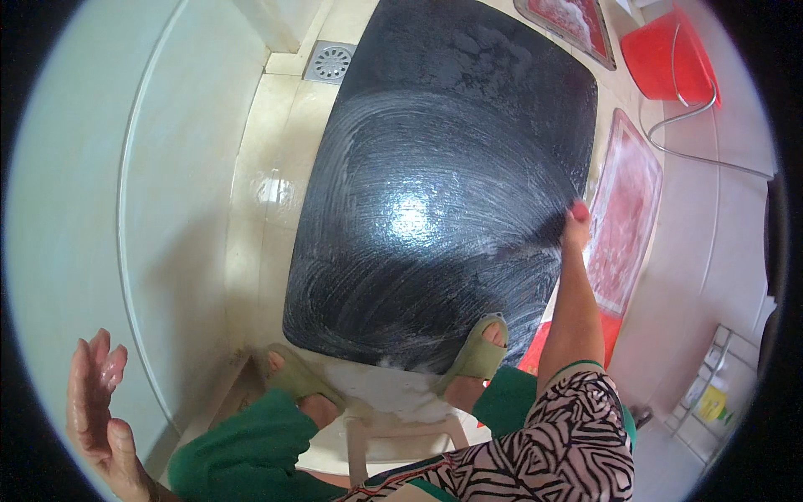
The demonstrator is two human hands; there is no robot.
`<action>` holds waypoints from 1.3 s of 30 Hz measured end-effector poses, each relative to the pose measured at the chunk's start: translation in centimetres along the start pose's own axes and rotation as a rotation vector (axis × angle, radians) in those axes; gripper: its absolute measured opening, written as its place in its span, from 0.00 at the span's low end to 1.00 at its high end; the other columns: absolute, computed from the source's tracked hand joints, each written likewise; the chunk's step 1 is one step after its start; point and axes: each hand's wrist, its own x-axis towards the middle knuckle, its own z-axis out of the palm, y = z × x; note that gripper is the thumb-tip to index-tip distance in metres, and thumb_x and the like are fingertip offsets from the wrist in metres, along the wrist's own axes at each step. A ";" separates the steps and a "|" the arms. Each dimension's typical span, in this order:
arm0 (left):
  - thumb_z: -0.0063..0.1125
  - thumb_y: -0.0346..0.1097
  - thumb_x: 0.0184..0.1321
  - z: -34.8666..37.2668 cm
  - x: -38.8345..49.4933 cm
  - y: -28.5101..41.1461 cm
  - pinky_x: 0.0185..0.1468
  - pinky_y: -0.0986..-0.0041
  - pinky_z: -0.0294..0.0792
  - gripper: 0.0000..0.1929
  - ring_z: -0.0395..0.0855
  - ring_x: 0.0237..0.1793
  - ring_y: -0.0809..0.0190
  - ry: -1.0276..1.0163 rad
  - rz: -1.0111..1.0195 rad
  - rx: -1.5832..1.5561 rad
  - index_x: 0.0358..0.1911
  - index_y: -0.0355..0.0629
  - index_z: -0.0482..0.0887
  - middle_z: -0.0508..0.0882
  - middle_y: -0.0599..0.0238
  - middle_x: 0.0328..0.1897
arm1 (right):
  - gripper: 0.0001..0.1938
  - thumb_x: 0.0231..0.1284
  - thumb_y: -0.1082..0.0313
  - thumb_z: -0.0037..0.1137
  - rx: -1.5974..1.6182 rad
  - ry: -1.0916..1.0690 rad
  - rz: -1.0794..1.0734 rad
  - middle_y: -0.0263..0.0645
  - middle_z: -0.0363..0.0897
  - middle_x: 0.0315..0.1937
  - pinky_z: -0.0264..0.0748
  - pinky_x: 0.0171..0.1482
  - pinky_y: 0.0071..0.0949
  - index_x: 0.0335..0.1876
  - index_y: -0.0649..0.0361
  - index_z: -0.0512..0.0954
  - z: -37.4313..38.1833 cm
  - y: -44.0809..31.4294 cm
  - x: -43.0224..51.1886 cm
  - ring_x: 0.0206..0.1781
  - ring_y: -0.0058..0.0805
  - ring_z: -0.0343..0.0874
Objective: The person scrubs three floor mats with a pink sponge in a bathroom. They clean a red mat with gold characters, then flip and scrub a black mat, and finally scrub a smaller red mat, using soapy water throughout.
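Observation:
A large black mat [439, 157] lies on the tiled floor before me, streaked with curved trails of whitish suds. At its right edge my right hand [575, 232] grips a red object [579, 210], perhaps the handle of a scrubbing brush; its working side is hidden. My left hand [97, 401] is raised at the lower left, wet and touching nothing, with its fingers apart. Olive slippers are on my feet; the right slipper [480, 345] rests on the mat's near edge and the left one [295, 373] stands on the floor beside it.
A soapy red mat [627, 213] lies along the right wall, with another red mat [574, 19] farther back. Behind them stands a red bucket [665, 59] near a metal hose [684, 116]. A floor drain [331, 62] adjoins the black mat. A wire rack [702, 383] hangs lower right.

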 end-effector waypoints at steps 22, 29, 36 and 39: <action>0.54 0.57 0.65 1.2 1.0 1.1 0.71 0.58 0.58 0.39 0.73 0.66 0.50 -0.087 -0.013 0.055 0.71 0.34 0.63 0.71 0.41 0.69 | 0.33 0.52 0.55 0.63 -0.087 -0.143 -0.652 0.50 0.76 0.42 0.73 0.44 0.53 0.64 0.51 0.64 12.7 -22.8 -12.1 0.46 0.49 0.77; 0.57 0.43 0.68 1.4 1.1 1.4 0.69 0.53 0.63 0.31 0.78 0.61 0.45 -0.125 0.150 -0.093 0.68 0.31 0.66 0.75 0.38 0.64 | 0.41 0.53 0.45 0.63 -0.184 0.037 0.170 0.65 0.73 0.56 0.72 0.59 0.51 0.72 0.48 0.59 -0.7 -2.1 -0.6 0.56 0.66 0.76; 0.55 0.42 0.69 1.9 1.3 2.2 0.66 0.56 0.66 0.30 0.78 0.60 0.45 -0.162 0.189 -0.080 0.67 0.27 0.65 0.75 0.37 0.64 | 0.35 0.53 0.45 0.64 -0.047 -0.171 -0.165 0.60 0.77 0.48 0.77 0.52 0.51 0.62 0.55 0.64 6.7 -14.7 -1.8 0.49 0.57 0.80; 0.54 0.40 0.70 2.1 0.9 2.5 0.66 0.53 0.67 0.29 0.78 0.61 0.43 -0.166 0.181 -0.035 0.67 0.26 0.65 0.75 0.36 0.64 | 0.34 0.52 0.49 0.66 -0.059 -0.247 -0.486 0.54 0.75 0.50 0.77 0.52 0.50 0.62 0.50 0.64 11.8 -24.1 -7.4 0.54 0.54 0.78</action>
